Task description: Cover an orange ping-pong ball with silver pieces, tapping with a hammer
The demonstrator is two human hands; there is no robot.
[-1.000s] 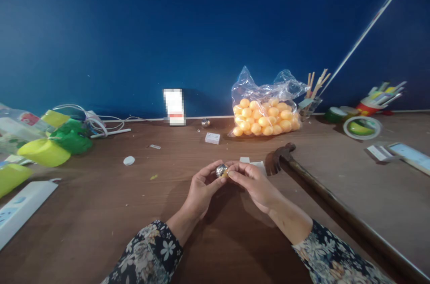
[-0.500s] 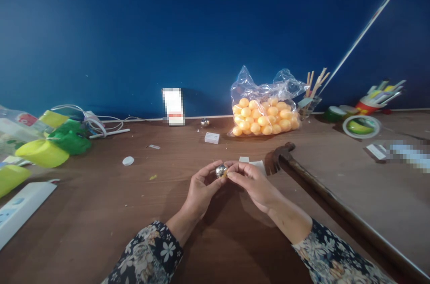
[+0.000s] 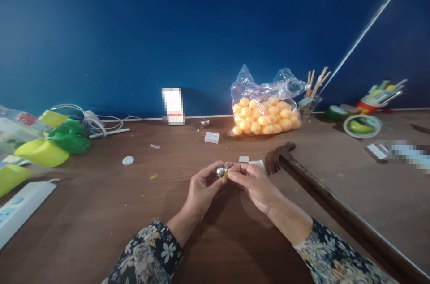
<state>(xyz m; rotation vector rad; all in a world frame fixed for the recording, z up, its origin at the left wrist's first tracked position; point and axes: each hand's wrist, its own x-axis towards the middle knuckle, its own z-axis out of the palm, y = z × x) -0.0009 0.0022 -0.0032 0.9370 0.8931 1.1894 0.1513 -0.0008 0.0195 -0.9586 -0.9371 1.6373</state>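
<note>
A small shiny silver ball [image 3: 222, 170] is held between the thumb and fingers of my left hand [image 3: 202, 190]. My right hand [image 3: 255, 185] is closed in a pinch at the ball's right side, thumb against fingertips. A tiny yellowish bit shows by the ball at the fingertips; what exactly the right fingers grip is hidden. Both hands are raised a little over the brown table [image 3: 83, 225]. Just beyond my right hand lie white pieces of paper or card [image 3: 258, 165].
A hammer [image 3: 322, 194] lies diagonally on the right. Behind stand a small white box [image 3: 212, 137], another silver ball [image 3: 204, 122] and a clear bag of orange balls [image 3: 265, 118]. Tape rolls [image 3: 346, 131] are at right; a power strip [image 3: 25, 208] and a white cap [image 3: 128, 161] at left.
Almost nothing differs. Both hands stay in the same place around the silver ball, with at most a very slight shift of the fingers.
</note>
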